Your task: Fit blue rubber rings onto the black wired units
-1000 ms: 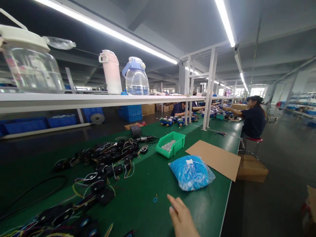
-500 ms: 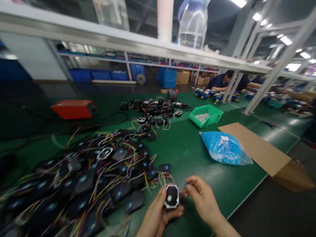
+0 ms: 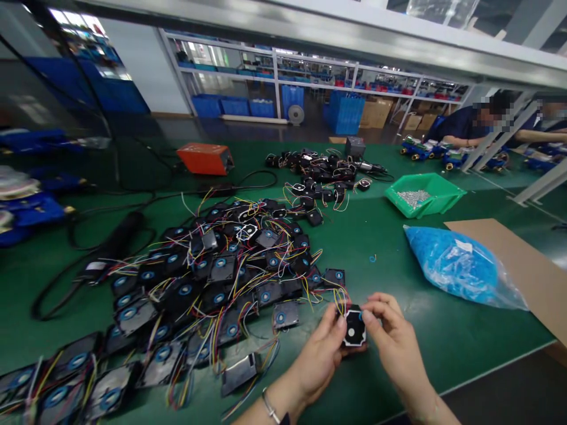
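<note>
My left hand point(image 3: 325, 348) is wrapped round a small square black motor-like unit point(image 3: 355, 330) with white edges, a pale round spot on its face and thin coloured wires at its top. At the unit's upper right corner, the thumb and forefinger of my right hand point(image 3: 392, 333) pinch a small blue ring point(image 3: 361, 316), partly hidden by the fingertips. Left of my hands spreads a heap of similar black units point(image 3: 221, 268), many with a blue ring on the face and loose wires. One such unit point(image 3: 286, 315) lies closest to my left hand.
A clear bag of blue pieces point(image 3: 460, 265) lies right of my hands by a cardboard sheet point(image 3: 509, 248). Behind stand a green bin point(image 3: 436, 203) of small metal parts and an orange box point(image 3: 205, 158). A black-handled corded tool point(image 3: 113, 245) lies left. A co-worker point(image 3: 469, 121) leans over the bench.
My right hand has come in against the unit, bringing the blue ring to its face. My left hand still holds the unit. The head view has turned left and down.
</note>
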A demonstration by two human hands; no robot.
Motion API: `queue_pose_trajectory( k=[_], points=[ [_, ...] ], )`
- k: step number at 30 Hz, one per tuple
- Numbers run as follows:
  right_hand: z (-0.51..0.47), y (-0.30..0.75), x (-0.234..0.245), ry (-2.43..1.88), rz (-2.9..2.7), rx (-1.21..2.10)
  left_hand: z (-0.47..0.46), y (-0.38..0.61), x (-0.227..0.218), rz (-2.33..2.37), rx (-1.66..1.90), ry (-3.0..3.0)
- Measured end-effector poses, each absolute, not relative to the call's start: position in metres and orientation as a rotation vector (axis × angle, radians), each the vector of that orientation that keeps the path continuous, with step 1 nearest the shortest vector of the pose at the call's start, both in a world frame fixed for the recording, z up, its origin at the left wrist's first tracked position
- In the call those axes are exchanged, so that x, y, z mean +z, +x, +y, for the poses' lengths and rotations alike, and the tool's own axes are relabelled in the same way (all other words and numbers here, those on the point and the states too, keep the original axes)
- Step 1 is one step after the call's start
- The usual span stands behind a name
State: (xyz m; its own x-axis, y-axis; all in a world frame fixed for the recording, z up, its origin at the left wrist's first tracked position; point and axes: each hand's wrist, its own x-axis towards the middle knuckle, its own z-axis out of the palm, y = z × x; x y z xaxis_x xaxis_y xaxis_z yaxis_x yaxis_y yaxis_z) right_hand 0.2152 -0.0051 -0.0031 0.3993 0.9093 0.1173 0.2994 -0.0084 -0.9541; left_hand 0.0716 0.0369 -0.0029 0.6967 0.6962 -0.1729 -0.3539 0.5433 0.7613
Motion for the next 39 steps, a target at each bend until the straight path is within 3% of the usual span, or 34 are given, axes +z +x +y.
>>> queue_pose_trajectory(
  k=[7,16,26,39],
  points=[
    [-0.001,0.225,-0.001,-1.366,-0.951,0.82,0.043,0.069,-0.006,0.579,0.767,1.247],
    [-0.009,0.228,0.003,-1.489,-1.245,0.865,0.046,0.064,-0.005,0.831,0.915,2.046],
    [-0.004,0.212,-0.01,-1.584,-1.38,0.623,0.044,0.062,-0.006,0.78,0.957,2.109],
    [-0.003,0.204,-0.018,-1.513,-1.257,0.679,0.048,0.062,-0.009,0.779,0.915,2.044]
  ],
)
